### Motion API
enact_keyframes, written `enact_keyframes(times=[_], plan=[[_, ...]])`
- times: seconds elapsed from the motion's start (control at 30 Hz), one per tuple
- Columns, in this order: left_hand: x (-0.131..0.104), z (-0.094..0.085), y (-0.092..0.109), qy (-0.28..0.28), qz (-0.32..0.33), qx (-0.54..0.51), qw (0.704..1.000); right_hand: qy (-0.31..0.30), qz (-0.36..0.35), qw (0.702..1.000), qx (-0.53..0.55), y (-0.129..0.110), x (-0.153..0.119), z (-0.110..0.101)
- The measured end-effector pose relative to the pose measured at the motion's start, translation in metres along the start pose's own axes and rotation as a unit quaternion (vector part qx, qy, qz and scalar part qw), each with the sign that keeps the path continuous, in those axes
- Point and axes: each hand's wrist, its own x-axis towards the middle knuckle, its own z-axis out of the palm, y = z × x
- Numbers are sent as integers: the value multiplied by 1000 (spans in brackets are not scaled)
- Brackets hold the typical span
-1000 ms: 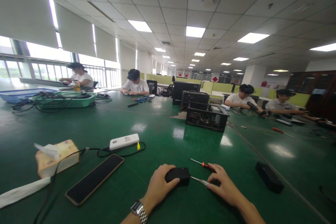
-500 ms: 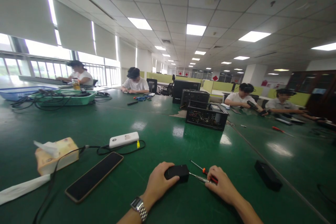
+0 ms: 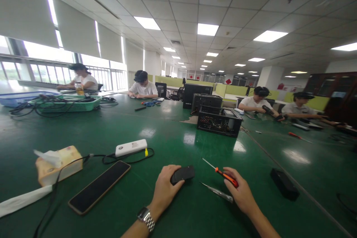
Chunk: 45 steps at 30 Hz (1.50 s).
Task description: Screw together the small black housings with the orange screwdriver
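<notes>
My left hand, with a metal-banded watch on its wrist, is closed around a small black box-shaped object on the green table. My right hand is closed on the orange and black handle of a screwdriver, whose thin shaft points away to the upper left. Just below lies a slim silver pointed tool, its thicker end beside my right hand. The exact kind of this silver tool is unclear. A second black box-shaped object lies farther right.
Left of my hands are a phone, a white device with a cable and a tissue pack. Computer cases stand ahead. A green basket holds cables at the far left. Several people sit around the table.
My right hand has let go of the silver tool, which now lies on the table, and has the screwdriver. My left hand has shifted slightly left and away with the black object.
</notes>
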Motion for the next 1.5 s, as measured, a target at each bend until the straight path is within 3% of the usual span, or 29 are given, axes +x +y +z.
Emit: enact_keyframes(times=[0.1,0.3,1.1,1.5], plan=[[0,1,-2,5,0,0,1000,1,15,999,39,-13,-5,6],[-2,3,-2,-8,-1,-7,1000,-19,-21,997,65,-36,-11,18],[-4,0,8,-30,27,-7,999,-31,-37,999,-2,-39,-11,12],[-4,-2,10,-56,36,-26,997,-33,-98,992,-70,-46,-13,7]])
